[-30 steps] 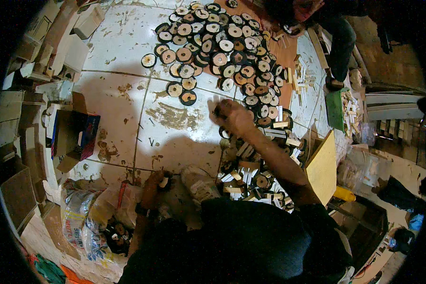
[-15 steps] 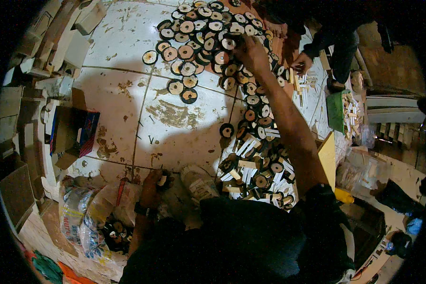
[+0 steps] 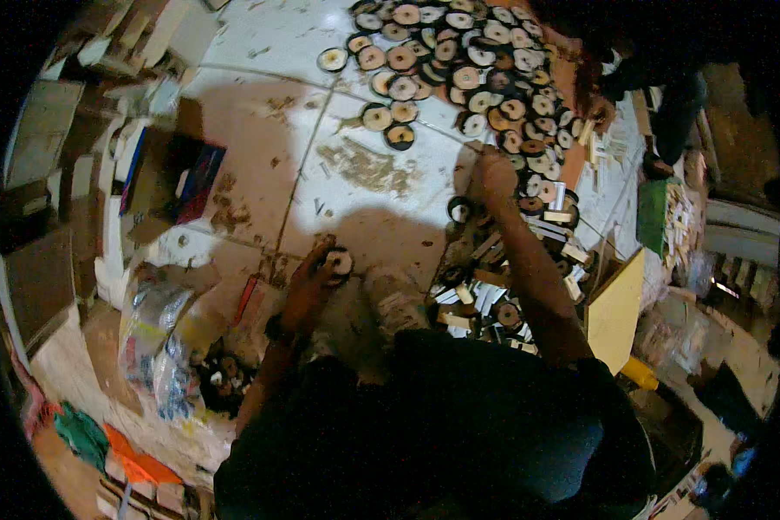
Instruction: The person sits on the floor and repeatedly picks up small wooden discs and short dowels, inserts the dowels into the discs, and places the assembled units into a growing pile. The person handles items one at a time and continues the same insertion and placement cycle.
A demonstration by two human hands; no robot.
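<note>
My left hand (image 3: 310,284) is closed on a round disc (image 3: 341,263) with a dark rim, a pale face and a hole in its middle, above the tiled floor near my feet. My right hand (image 3: 497,178) is at the near edge of a large spread of similar discs (image 3: 465,78). Its fingers are blurred, so whether they grip anything is unclear. Beneath my right forearm lies a mixed heap of pale sticks (image 3: 491,299) and more discs. A plastic sack (image 3: 160,347) stands left of my left forearm, with several discs in its dark mouth (image 3: 221,379).
An open cardboard box (image 3: 169,186) stands at the left, before stacked cardboard (image 3: 39,286). On the right are a green crate (image 3: 656,217) of sticks and a yellow panel (image 3: 614,303). Another person's hand (image 3: 600,113) is at the far right.
My right hand has drawn back from among the far discs toward me. My left hand has risen away from the sack side with its disc. The whole view has shifted.
</note>
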